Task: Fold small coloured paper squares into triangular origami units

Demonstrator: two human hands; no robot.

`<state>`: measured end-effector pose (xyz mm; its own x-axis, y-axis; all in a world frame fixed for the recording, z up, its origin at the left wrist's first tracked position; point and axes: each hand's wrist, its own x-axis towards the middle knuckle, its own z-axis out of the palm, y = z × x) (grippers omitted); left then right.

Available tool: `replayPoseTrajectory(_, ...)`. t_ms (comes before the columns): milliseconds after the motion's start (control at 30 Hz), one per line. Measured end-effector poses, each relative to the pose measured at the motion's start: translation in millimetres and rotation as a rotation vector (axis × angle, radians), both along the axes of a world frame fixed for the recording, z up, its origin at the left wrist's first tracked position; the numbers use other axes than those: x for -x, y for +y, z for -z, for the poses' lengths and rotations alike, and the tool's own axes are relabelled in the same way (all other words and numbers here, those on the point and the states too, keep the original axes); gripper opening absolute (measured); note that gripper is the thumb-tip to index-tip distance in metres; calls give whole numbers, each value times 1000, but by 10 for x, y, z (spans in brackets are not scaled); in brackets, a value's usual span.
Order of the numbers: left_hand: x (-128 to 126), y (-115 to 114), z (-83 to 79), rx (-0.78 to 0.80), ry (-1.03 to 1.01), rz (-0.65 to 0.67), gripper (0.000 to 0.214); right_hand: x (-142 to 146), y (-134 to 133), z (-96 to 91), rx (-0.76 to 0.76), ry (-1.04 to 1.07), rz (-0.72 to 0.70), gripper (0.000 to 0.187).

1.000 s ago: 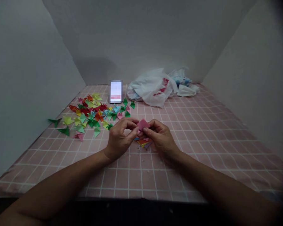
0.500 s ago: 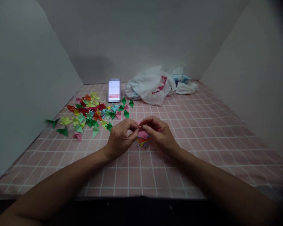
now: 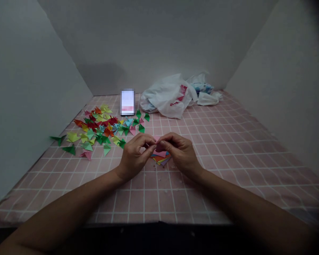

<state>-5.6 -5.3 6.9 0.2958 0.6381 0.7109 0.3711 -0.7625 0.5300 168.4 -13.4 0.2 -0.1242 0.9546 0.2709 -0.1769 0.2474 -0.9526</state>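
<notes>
My left hand [image 3: 135, 156] and my right hand [image 3: 179, 153] meet over the middle of the pink checked tablecloth [image 3: 223, 148]. Both pinch a small folded pink paper [image 3: 157, 143] between thumbs and fingertips; most of it is hidden by my fingers. Right under my hands lies a small stack of coloured paper squares [image 3: 161, 158], partly covered.
A scatter of several folded paper triangles [image 3: 101, 129] in green, red, yellow, blue and pink lies to the left. A phone [image 3: 128, 102] stands at the back, beside a white plastic bag [image 3: 172, 95]. White walls close in left, back and right.
The pink paper, held up and showing a flat face a second ago, is now folded smaller and lower between my fingertips. My hands have drawn closer together.
</notes>
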Motion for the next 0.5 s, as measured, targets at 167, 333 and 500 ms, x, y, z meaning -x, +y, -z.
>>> replayPoseTrajectory(167,3,-7,-22,9,-18,27,10,-8,5,1,19,1,-11,10)
replayPoseTrajectory(333,10,-7,4,6,-15,-21,9,8,3,19,68,29,-9,13)
replayPoseTrajectory(500,3,-3,6,-16,6,-38,10,35,-16,26,122,78,-3,18)
